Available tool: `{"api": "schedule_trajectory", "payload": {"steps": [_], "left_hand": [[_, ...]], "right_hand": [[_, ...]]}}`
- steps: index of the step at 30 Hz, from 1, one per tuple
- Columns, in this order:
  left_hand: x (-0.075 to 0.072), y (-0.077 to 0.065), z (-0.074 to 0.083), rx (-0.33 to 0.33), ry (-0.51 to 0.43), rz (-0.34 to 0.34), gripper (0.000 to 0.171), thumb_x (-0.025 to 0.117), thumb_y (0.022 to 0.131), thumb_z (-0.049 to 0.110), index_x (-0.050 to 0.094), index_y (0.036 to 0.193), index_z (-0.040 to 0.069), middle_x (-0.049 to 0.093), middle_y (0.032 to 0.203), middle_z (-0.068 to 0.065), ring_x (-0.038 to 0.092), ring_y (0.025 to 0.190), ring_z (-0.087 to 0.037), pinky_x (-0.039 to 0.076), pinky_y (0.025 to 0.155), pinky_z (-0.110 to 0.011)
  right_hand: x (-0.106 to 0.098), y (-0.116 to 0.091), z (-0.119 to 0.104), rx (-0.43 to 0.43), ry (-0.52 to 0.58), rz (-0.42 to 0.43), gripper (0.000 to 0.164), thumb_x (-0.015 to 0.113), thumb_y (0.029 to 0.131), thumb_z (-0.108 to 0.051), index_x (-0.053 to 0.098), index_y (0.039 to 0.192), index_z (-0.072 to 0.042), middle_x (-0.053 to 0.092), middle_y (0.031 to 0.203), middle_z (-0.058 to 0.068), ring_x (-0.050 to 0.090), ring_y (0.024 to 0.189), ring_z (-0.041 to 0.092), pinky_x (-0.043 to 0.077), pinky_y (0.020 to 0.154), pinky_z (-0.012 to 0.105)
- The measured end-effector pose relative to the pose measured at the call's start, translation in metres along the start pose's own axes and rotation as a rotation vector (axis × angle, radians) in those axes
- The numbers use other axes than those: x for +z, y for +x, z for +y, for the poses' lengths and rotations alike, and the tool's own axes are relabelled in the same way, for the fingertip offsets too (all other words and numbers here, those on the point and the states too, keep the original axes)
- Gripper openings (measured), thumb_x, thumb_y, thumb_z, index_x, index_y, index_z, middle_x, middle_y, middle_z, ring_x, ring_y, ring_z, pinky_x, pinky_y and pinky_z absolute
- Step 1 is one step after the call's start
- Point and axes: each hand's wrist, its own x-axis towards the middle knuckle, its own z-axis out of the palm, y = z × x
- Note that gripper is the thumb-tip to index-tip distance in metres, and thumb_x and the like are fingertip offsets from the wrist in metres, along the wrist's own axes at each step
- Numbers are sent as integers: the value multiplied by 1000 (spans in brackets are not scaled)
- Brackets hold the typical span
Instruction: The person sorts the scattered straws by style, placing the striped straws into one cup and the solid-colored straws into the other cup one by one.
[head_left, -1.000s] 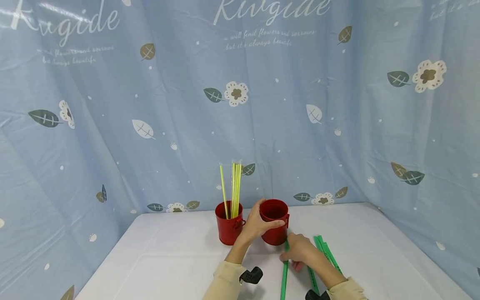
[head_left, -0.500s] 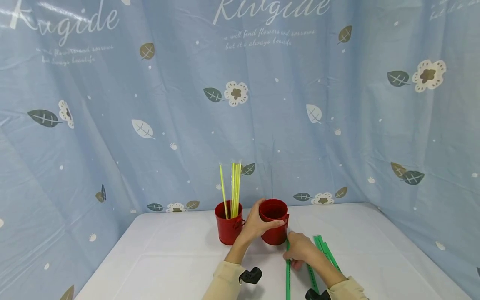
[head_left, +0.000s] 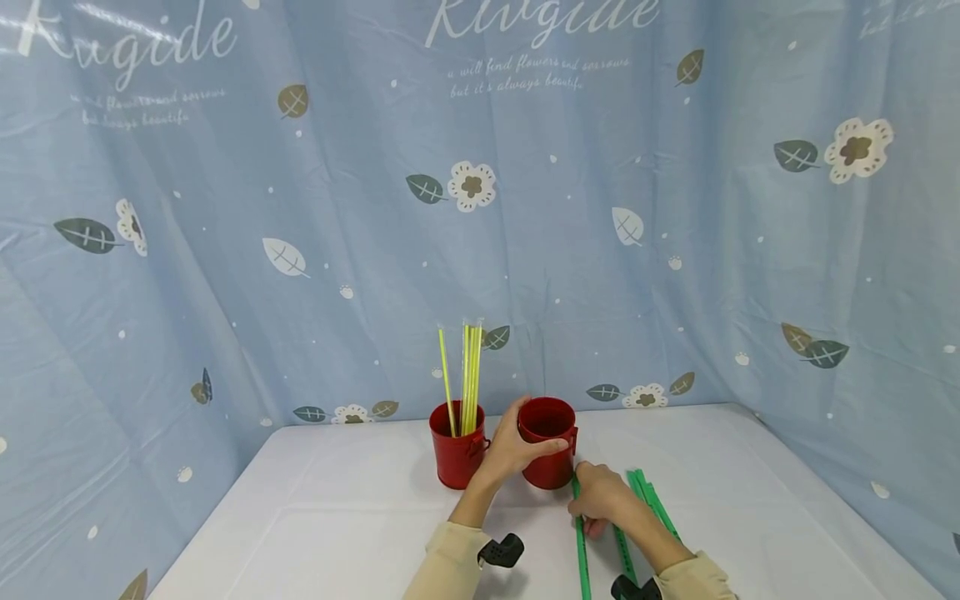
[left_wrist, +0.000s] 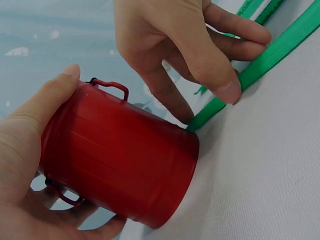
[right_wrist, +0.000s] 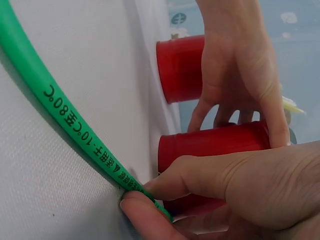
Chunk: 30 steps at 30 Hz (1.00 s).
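My left hand (head_left: 513,446) grips a small red bucket (head_left: 558,471), its thumb across the near side below the rim and the other fingers around the far side. The bucket stands upright on the table, with small handle loops showing in the left wrist view. Just to the right, my right hand (head_left: 603,493) pinches a long green strip (right_wrist: 75,125) between thumb and fingers. Black printing runs along the strip. Its far end comes right up to the bucket's base (left_wrist: 175,200), and its near end reaches toward the front of the table.
A second red bucket (head_left: 456,464) holding several yellow sticks (head_left: 472,375) stands to the left. More green strips (head_left: 654,500) lie beside and under the right forearm. The white table (head_left: 337,517) backs onto a blue printed curtain (head_left: 360,208).
The near end of the green strip has swung to the right, and my right hand has shifted slightly right with it. My left hand and the bucket stay put.
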Motion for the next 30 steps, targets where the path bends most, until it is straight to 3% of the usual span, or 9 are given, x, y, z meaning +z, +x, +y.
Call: {"api": "schedule_trajectory", "payload": {"steps": [7, 15, 22, 30], "left_hand": [[-1, -1, -1, 9, 0, 0, 96, 80, 79, 44, 27, 153, 13, 49, 145, -3, 47, 131, -22, 52, 100, -44], [-2, -1, 1, 12, -13, -5, 94, 80, 79, 42, 28, 153, 16, 49, 145, -2, 47, 131, -22, 53, 98, -42], [-2, -1, 0, 20, -15, -9, 95, 80, 79, 42, 28, 153, 14, 49, 145, -3, 47, 131, -23, 54, 97, -43], [-1, -1, 0, 7, -10, -9, 94, 80, 79, 44, 28, 152, 16, 49, 145, -2, 47, 131, -22, 54, 97, -41]], "right_hand": [[-4, 3, 4, -2, 17, 10, 31, 74, 79, -6, 57, 102, 6, 59, 69, 11, 64, 43, 18, 55, 46, 27], [-18, 6, 7, -24, 107, 25, 58, 71, 81, -8, 48, 128, 18, 62, 77, 12, 64, 45, 19, 56, 47, 31], [-30, 10, 11, -4, 162, 13, 58, 67, 86, -11, 45, 131, 19, 65, 72, 12, 66, 48, 20, 57, 49, 33], [-43, 15, 19, -15, 238, 60, 56, 63, 88, -11, 46, 133, 16, 69, 92, 16, 66, 52, 20, 58, 51, 33]]}}
